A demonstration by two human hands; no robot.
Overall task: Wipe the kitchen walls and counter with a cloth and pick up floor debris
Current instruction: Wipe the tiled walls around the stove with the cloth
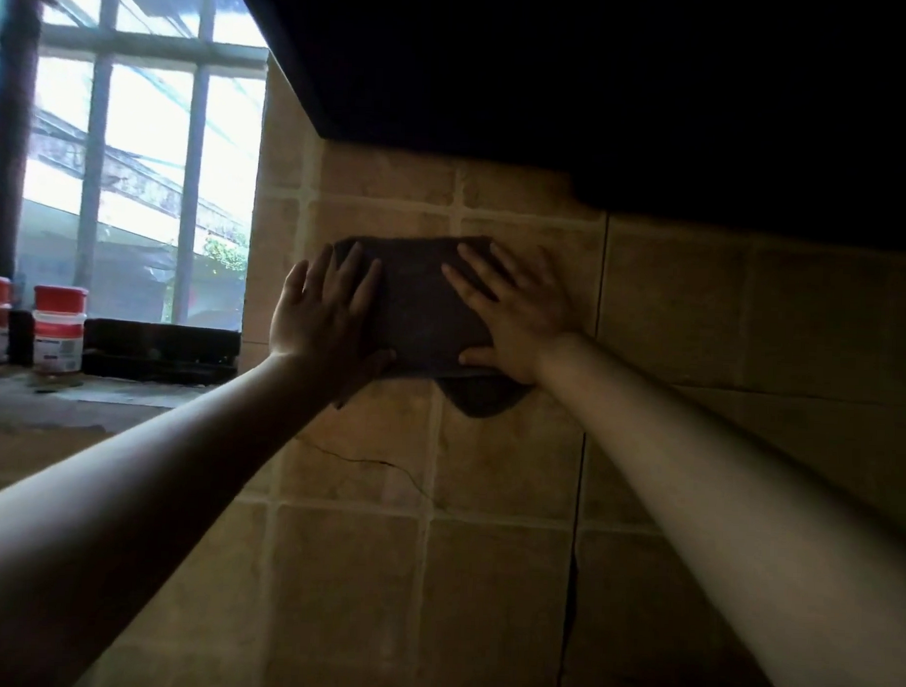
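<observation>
A dark cloth point(416, 301) is spread flat against the beige tiled wall point(502, 499), just below a dark overhead cabinet. My left hand point(323, 313) presses its left edge with fingers apart and the thumb under the lower corner. My right hand point(514, 309) lies flat on the cloth's right side, fingers spread, thumb along the bottom edge. A fold of the cloth hangs down below my right hand.
The dark cabinet point(603, 91) overhangs the wall close above the cloth. A barred window point(138, 168) is at the left. Two red-lidded jars point(58, 329) and a dark tray point(163, 348) stand on the sill. A crack runs across the tiles below the cloth.
</observation>
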